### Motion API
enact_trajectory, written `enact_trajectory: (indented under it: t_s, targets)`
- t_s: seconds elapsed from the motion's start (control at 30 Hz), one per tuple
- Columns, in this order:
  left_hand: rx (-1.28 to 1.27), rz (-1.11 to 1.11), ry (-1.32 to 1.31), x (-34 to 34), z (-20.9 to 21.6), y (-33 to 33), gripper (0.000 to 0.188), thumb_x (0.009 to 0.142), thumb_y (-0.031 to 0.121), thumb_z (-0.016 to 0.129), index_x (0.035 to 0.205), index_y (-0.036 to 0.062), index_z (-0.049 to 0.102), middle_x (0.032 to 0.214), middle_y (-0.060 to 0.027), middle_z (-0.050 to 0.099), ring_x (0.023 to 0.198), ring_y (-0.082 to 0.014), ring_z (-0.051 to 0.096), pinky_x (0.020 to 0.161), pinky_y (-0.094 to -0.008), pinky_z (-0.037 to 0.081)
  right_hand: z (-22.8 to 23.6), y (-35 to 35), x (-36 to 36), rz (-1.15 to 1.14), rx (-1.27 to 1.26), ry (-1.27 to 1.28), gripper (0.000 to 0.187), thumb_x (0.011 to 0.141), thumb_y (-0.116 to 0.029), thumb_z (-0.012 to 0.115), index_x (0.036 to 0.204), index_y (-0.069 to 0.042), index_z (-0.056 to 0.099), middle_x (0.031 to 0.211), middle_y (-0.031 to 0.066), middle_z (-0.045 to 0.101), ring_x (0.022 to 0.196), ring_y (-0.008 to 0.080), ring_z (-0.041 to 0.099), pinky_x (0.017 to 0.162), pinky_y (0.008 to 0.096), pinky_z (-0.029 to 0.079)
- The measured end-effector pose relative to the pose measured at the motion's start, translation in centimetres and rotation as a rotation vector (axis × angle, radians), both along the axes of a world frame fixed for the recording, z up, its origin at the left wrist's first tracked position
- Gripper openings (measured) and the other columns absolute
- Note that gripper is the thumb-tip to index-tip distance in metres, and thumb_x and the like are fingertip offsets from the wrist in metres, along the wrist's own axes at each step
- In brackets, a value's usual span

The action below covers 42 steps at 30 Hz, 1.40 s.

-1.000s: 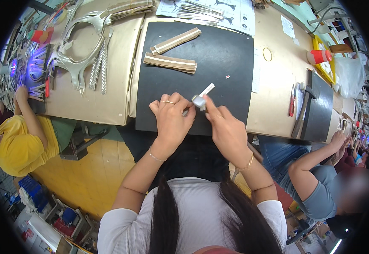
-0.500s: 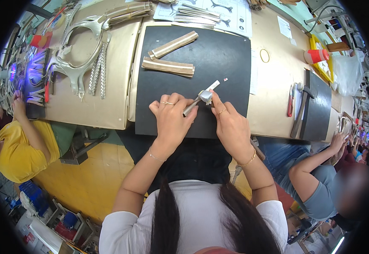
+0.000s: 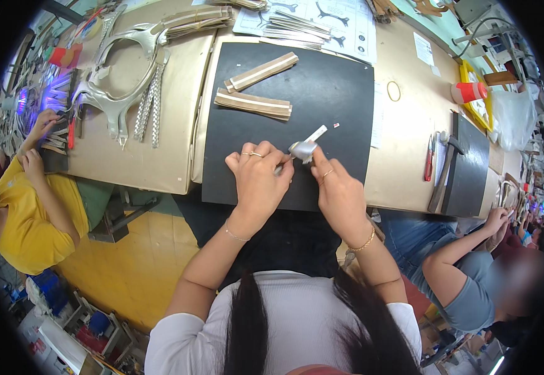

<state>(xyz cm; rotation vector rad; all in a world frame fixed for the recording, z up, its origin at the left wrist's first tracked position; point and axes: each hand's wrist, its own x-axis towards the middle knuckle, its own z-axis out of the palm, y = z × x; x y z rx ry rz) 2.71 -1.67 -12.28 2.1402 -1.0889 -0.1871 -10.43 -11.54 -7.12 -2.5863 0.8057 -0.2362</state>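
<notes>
Over a black board [image 3: 341, 94], both my hands work on a small silver strip [image 3: 304, 150] that is curled or folded at its upper end. My left hand [image 3: 258, 178] is closed, thumb and forefinger pinching the strip's lower end. My right hand [image 3: 339, 199] has its forefinger and thumb closed on the curled end; the thumb is mostly hidden. A narrow white piece [image 3: 317, 132] sticks out beyond the fold. Farther up the board lie a brown bundle of strips with a white stripe [image 3: 262, 72] and a second striped bundle [image 3: 253, 104].
At the left lies a silver forked leather piece [image 3: 113, 103] with braided straps [image 3: 150, 109]. Pale strips [image 3: 297, 28] rest on a printed sheet [image 3: 350, 39] at the back. To the right are a hammer [image 3: 447, 172], a red-handled tool [image 3: 430, 159] and a red-and-white cup [image 3: 469, 92]. Co-workers sit either side.
The silver strip's lower length, visible before, is now mostly covered by my left fingers, and its curled end looks broader. The view has shifted slightly. The left co-worker's hands have moved.
</notes>
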Motion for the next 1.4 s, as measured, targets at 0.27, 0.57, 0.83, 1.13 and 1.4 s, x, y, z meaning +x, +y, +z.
enact_trajectory:
  t_s: [0.27, 0.57, 0.83, 1.13, 1.4]
  targets:
    - [0.021, -0.015, -0.037, -0.2, -0.1, 0.4, 0.009, 0.078, 0.016, 0.082, 0.082, 0.0104, 0.076, 0.083, 0.0028, 0.063, 0.087, -0.0195, 0.055, 0.086, -0.0392, 0.030, -0.6, 0.7, -0.7, 0.027, 0.002, 0.049, 0.048, 0.100, -0.016, 0.063, 0.147, -0.016, 0.056, 0.079, 0.0070, 0.058, 0.063, 0.0267, 0.065, 0.055, 0.0391, 0.053]
    - [-0.054, 0.015, -0.061, -0.3, -0.5, 1.7, 0.015, 0.077, 0.018, 0.084, 0.090, 0.0129, 0.078, 0.087, 0.0048, 0.064, 0.090, -0.0172, 0.055, 0.087, -0.0374, 0.029, -1.2, 0.8, -1.1, 0.001, -0.038, 0.033, 0.050, 0.099, -0.017, 0.064, 0.148, -0.019, 0.056, 0.080, 0.0065, 0.057, 0.062, 0.0248, 0.064, 0.055, 0.0388, 0.053]
    - [-0.021, 0.029, 0.016, -0.2, -0.5, 1.4, 0.008, 0.080, 0.015, 0.082, 0.086, 0.0118, 0.079, 0.085, 0.0039, 0.064, 0.086, -0.0180, 0.055, 0.086, -0.0368, 0.030, -0.5, 0.4, -1.0, 0.016, -0.028, 0.013, 0.050, 0.099, -0.016, 0.064, 0.149, -0.019, 0.055, 0.080, 0.0066, 0.057, 0.064, 0.0256, 0.065, 0.056, 0.0395, 0.053]
    - [-0.021, 0.012, -0.028, -0.2, -0.5, 1.3, 0.007, 0.078, 0.013, 0.082, 0.081, 0.0107, 0.075, 0.082, 0.0031, 0.062, 0.085, -0.0187, 0.054, 0.084, -0.0375, 0.030, 0.7, 0.9, -0.5, 0.056, -0.005, 0.079, 0.052, 0.097, -0.012, 0.066, 0.148, -0.014, 0.055, 0.085, 0.0078, 0.062, 0.066, 0.0265, 0.066, 0.056, 0.0398, 0.053]
    - [-0.069, -0.005, -0.045, -0.1, -0.8, 0.3, 0.007, 0.079, 0.012, 0.081, 0.081, 0.0106, 0.074, 0.082, 0.0025, 0.061, 0.083, -0.0187, 0.055, 0.083, -0.0379, 0.030, -0.6, 0.2, -0.5, 0.016, 0.006, -0.106, 0.057, 0.095, -0.007, 0.067, 0.150, -0.014, 0.053, 0.086, 0.0084, 0.061, 0.066, 0.0269, 0.065, 0.057, 0.0401, 0.052]
